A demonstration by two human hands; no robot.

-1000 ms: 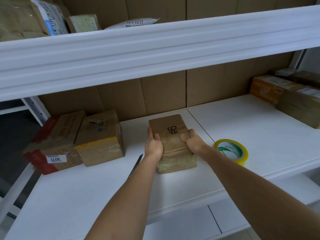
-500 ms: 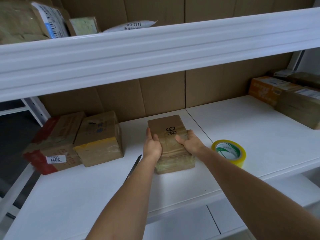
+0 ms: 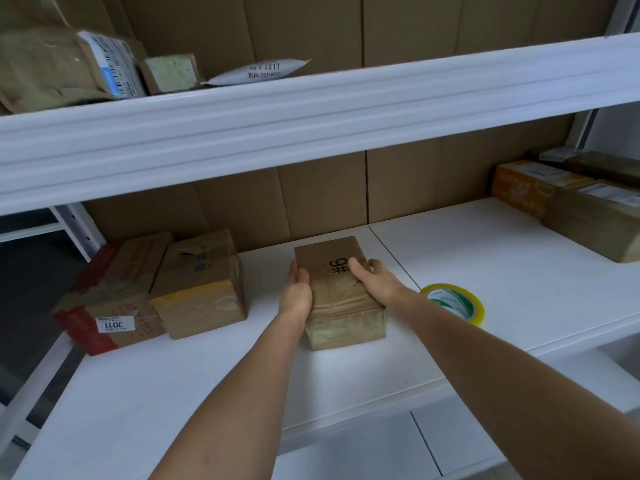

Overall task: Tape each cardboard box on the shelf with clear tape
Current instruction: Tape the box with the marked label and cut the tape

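The shelf [image 3: 485, 271] lay bare along its front edge, left of the arms, and across a broad stretch between the tape roll [image 3: 453, 303] and the boxes at the right end [image 3: 588, 216]. The box marked 9# [image 3: 332, 292] stood mid-shelf, with the left hand [image 3: 298, 292] against its left side and the right hand [image 3: 375, 280] on its top right edge. A narrow lane ran between it and the two boxes at the left end [image 3: 166, 289]. The tape roll lay near the front edge, just right of the right forearm. The upper shelf's white beam [image 3: 311, 133] closed off the room overhead, and cardboard panels [image 3: 322, 199] walled the back.
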